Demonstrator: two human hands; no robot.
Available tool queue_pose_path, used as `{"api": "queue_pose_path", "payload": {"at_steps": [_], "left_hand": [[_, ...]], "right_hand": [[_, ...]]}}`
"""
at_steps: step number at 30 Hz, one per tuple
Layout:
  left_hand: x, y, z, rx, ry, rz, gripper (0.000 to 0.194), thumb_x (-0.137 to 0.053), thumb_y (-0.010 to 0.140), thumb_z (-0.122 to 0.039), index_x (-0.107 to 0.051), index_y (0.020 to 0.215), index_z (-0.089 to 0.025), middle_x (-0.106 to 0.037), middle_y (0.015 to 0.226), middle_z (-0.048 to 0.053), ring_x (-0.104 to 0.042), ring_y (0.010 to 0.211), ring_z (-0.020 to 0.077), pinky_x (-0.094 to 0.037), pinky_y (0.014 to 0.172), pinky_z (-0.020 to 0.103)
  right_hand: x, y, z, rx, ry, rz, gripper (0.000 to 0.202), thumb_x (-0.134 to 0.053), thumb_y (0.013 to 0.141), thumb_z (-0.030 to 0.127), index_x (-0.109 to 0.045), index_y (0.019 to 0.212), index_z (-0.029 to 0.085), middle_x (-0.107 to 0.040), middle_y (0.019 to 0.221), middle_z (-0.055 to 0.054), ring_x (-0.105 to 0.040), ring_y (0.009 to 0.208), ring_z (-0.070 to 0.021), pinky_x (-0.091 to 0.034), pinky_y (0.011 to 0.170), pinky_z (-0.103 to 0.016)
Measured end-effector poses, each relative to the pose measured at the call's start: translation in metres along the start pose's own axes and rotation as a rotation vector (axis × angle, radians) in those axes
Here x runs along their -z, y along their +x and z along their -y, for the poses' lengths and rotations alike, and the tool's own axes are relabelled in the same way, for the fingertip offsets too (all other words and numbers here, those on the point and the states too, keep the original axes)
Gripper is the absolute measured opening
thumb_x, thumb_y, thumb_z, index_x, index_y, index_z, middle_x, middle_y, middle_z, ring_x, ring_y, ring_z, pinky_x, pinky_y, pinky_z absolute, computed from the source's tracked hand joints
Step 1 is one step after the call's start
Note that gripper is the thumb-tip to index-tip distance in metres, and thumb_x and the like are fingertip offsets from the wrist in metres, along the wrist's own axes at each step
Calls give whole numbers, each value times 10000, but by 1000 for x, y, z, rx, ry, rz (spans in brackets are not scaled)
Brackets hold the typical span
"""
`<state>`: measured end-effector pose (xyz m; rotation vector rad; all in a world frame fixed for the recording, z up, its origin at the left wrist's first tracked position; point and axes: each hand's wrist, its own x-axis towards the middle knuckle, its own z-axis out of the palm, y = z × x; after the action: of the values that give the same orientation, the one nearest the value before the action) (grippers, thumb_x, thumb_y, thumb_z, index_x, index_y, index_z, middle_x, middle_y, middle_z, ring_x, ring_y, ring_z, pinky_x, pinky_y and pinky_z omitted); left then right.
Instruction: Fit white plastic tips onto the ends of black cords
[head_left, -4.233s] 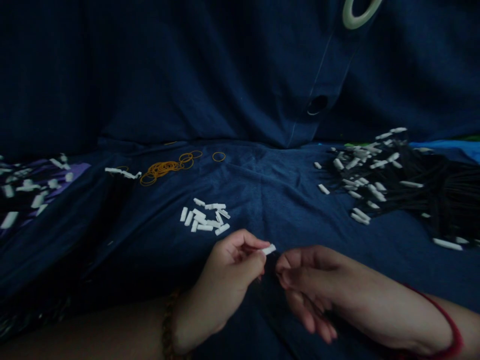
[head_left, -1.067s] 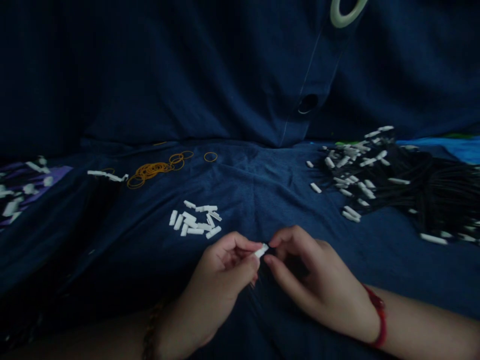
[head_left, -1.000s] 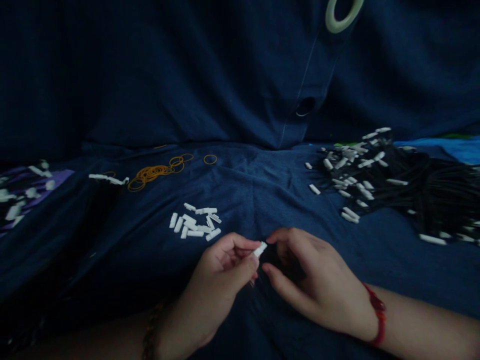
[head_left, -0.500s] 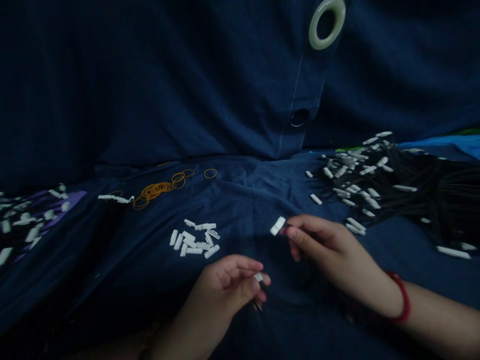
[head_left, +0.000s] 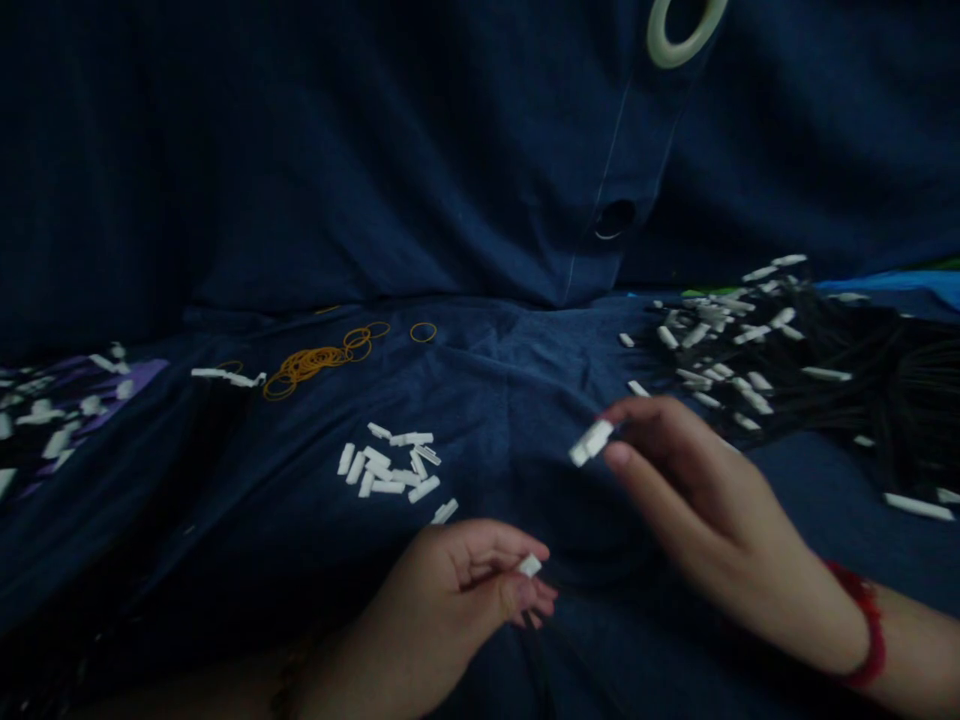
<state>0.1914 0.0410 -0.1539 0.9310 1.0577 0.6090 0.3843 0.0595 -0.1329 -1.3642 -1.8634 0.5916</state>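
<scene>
My left hand [head_left: 480, 600] is closed, with a small white plastic piece [head_left: 529, 565] showing between thumb and forefinger. Thin black cord [head_left: 534, 650] hangs from beneath those fingers. To the right and higher, my right hand [head_left: 705, 510] pinches a white plastic clip [head_left: 591, 442] at its near end; whether a cord joins it is hard to see in the dark. Just past the left knuckles lies a single white piece [head_left: 445, 512], partly hidden by the hand. Beyond it is a loose cluster of similar white pieces [head_left: 386, 487] on the dark blue cloth [head_left: 480, 400].
A heap of black cords [head_left: 885, 400] with white ends spreads at the right. More white-ended pieces lie on purple material [head_left: 146, 380] at far left. Orange rubber bands [head_left: 315, 360] lie behind the cluster. A blue curtain [head_left: 412, 150] with ring eyelets hangs at the back.
My right hand has moved right and closer with its white clip, away from the left hand. The left hand has shifted slightly right and down. A loose white piece now shows beside it.
</scene>
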Motion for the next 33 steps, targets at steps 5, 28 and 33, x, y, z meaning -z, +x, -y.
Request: {"api": "queue_pose_path", "payload": {"at_steps": [5, 28, 33], "left_hand": [[7, 2, 1, -14, -36, 56, 125, -596, 721, -132, -639, 837, -113, -683, 734, 64, -629, 662, 141, -471, 630, 242], [12, 5, 3, -38, -63, 122, 207, -655, 707, -245, -616, 871, -126, -572, 615, -25, -481, 495, 45, -372, 448, 152], [13, 6, 2, -17, -66, 117, 271, -665, 697, -289, -609, 901, -119, -578, 649, -11, -502, 533, 51, -382, 476, 159]], "right_hand": [[-17, -24, 9, 132, -28, 317, 149, -388, 881, 196, -400, 1021, 241, -600, 831, 26, -582, 695, -83, -421, 615, -199], [-23, -28, 2, 297, -127, 246, 295, -409, 847, 136, -433, 1124, 234, -610, 766, 52, -571, 631, -69, -400, 578, -204], [-23, -29, 4, 299, -142, 229, 280, -400, 852, 142, -438, 1117, 225, -609, 748, 50, -569, 614, -70, -404, 573, -202]]}}
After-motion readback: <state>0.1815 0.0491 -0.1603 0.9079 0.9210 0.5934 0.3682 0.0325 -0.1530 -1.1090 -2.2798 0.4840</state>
